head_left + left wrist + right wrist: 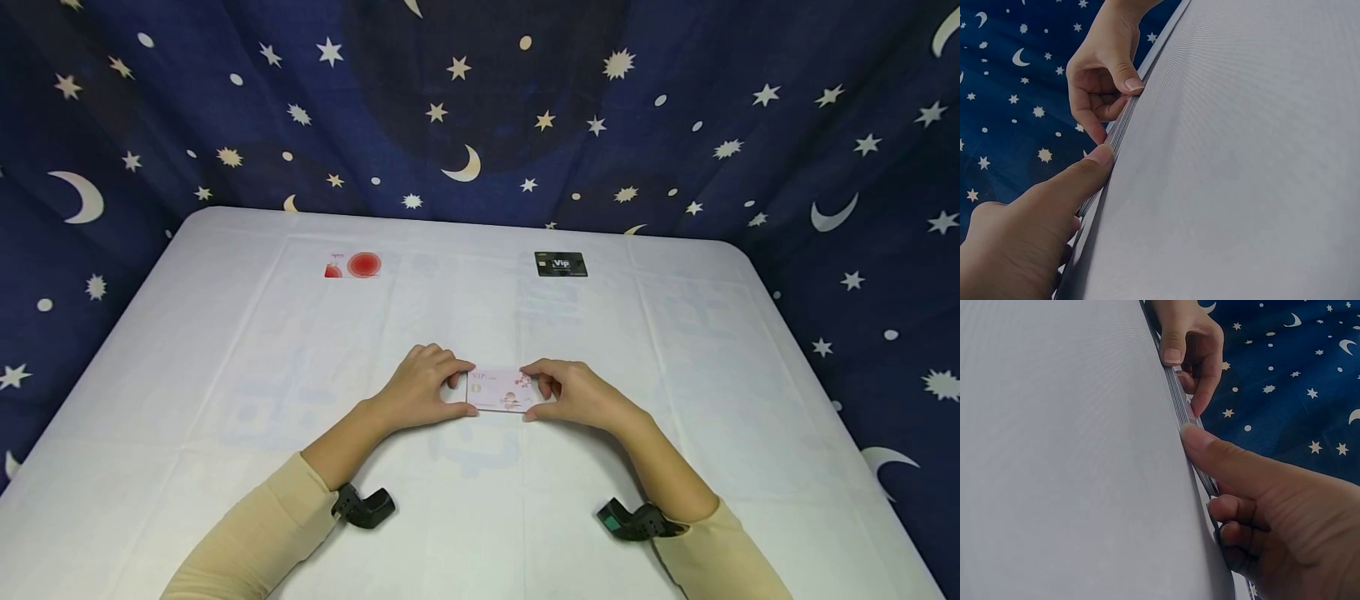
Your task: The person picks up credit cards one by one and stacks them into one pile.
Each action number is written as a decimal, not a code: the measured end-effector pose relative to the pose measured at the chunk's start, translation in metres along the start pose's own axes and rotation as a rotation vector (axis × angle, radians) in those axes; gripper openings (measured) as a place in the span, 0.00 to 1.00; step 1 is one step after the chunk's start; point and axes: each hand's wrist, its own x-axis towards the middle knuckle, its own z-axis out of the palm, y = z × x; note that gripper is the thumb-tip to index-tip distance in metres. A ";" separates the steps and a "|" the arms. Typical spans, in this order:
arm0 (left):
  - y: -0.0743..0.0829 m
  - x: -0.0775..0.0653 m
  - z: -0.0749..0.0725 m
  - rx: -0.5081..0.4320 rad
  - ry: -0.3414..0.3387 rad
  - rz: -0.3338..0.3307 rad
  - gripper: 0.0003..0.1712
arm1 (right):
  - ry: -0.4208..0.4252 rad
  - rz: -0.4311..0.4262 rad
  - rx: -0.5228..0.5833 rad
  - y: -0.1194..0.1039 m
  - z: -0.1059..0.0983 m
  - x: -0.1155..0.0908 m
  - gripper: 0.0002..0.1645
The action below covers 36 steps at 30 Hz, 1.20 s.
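A stack of cards (495,390) lies flat near the table's middle, its top card pale pink with "VIP" lettering and a flower print. My left hand (427,387) pinches the stack's left end, thumb at the near edge and index finger at the far edge. At the opposite end my right hand (573,393) holds it the same way. Several layered card edges (1124,128) show between the two thumbs in the left wrist view. The right wrist view also shows the layered edges (1177,400), with the right thumb pressed against them.
A red and white card (352,265) lies at the back left of the white-covered table (300,333). Toward the back right is a black card (561,264) marked "Vip". A dark blue curtain (495,92) with stars and moons hangs behind the table and along its sides.
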 end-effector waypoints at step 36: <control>-0.003 0.005 -0.015 -0.332 0.088 -0.209 0.39 | 0.033 0.014 0.174 -0.001 -0.020 0.003 0.38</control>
